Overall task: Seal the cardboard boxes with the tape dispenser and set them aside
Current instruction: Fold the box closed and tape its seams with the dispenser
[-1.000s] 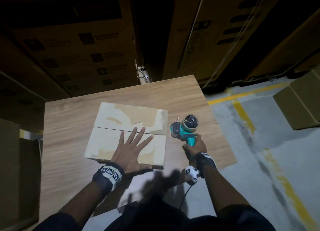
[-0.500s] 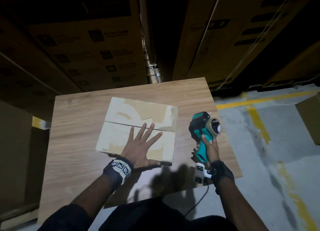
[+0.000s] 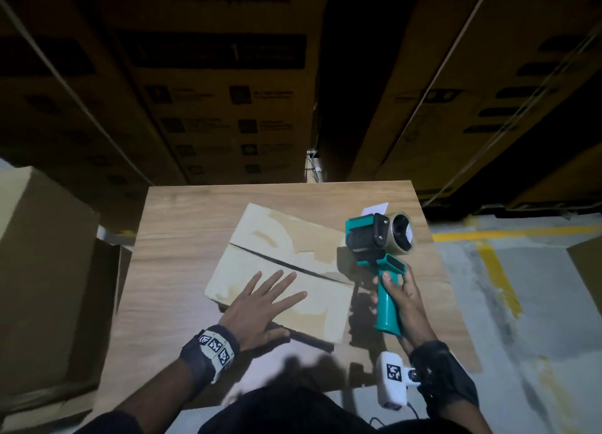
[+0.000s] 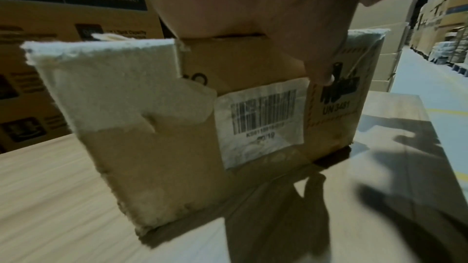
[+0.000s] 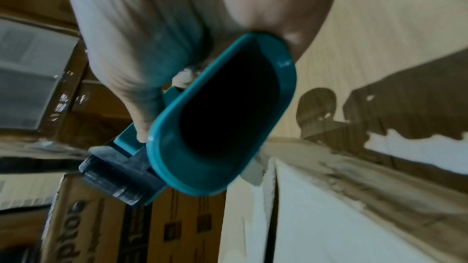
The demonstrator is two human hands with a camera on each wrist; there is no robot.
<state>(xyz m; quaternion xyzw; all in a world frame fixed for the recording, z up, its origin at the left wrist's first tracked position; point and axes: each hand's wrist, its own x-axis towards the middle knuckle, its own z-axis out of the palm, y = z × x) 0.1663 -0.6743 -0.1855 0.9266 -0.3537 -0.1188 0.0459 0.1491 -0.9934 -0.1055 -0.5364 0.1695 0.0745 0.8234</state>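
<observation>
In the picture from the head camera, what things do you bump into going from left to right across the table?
Bare wooden table → left hand pressed flat on the cardboard box → teal tape dispenser → right hand holding its handle.

Torn matt cardboard box – wood-grain table – teal plastic dispenser.

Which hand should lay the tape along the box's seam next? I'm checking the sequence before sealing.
The right hand, most likely: it already grips the tape dispenser by its handle, at the right end of the box seam. The left hand lies flat on the near flap, steadying the box.
</observation>
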